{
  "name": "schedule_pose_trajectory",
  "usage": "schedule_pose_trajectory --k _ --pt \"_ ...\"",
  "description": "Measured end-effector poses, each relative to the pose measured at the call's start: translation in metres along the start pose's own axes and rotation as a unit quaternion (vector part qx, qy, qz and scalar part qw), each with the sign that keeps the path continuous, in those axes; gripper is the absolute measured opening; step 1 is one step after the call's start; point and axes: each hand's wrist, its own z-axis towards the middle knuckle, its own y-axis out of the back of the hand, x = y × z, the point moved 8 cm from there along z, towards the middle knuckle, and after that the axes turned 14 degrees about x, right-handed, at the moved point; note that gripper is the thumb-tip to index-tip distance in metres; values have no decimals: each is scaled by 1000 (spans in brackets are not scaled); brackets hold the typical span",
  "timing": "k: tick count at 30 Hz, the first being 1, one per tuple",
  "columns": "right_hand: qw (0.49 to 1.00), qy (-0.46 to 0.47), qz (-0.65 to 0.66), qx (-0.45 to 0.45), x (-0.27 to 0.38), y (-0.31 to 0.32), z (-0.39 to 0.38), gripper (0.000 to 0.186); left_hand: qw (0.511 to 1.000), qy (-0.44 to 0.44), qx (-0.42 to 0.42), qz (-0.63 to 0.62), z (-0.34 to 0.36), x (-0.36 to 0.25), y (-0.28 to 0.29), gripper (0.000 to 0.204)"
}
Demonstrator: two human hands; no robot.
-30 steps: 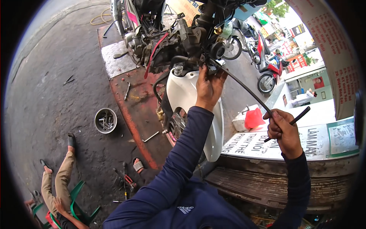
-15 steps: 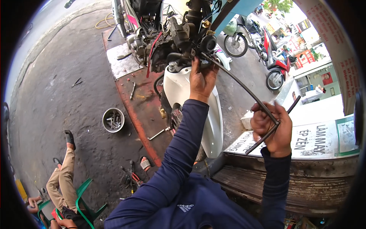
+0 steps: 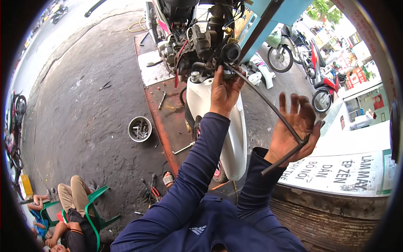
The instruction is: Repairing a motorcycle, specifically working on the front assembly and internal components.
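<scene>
A long dark T-handle wrench [image 3: 268, 102] runs from the front of a partly stripped motorcycle [image 3: 201, 42] back toward me. Up at the wrench's far end, just below a round black horn [image 3: 230, 52], my left hand [image 3: 226, 92] is closed, thumb and fingers about the shaft's tip. What the tip sits on is hidden. My right hand [image 3: 291, 126] has its fingers spread and raised. The wrench's crossbar lies across its palm and thumb side, not gripped. Under my left forearm stretches the white front fender [image 3: 236, 143].
A metal bowl [image 3: 130, 126] of small parts stands on the dark floor, left of the rust-red platform [image 3: 166, 130]. Pliers [image 3: 155, 192] and other tools lie nearer me. A person [image 3: 75, 197] sits on a green chair at lower left. Parked motorbikes [image 3: 315, 71] stand at right.
My right hand's fingers have opened from around the wrench handle. My left hand stays at the far end. The view has shifted left, and the seated person's legs are now bent.
</scene>
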Motion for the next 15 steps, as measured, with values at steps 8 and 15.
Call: schedule_pose_trajectory --k 8,15 --pt "899 -134 -390 -148 66 13 -40 44 998 -15 19 66 0 0 -9 37" --pt "442 -89 -846 285 74 -75 -22 52 998 -34 -10 57 -4 -2 -7 29"
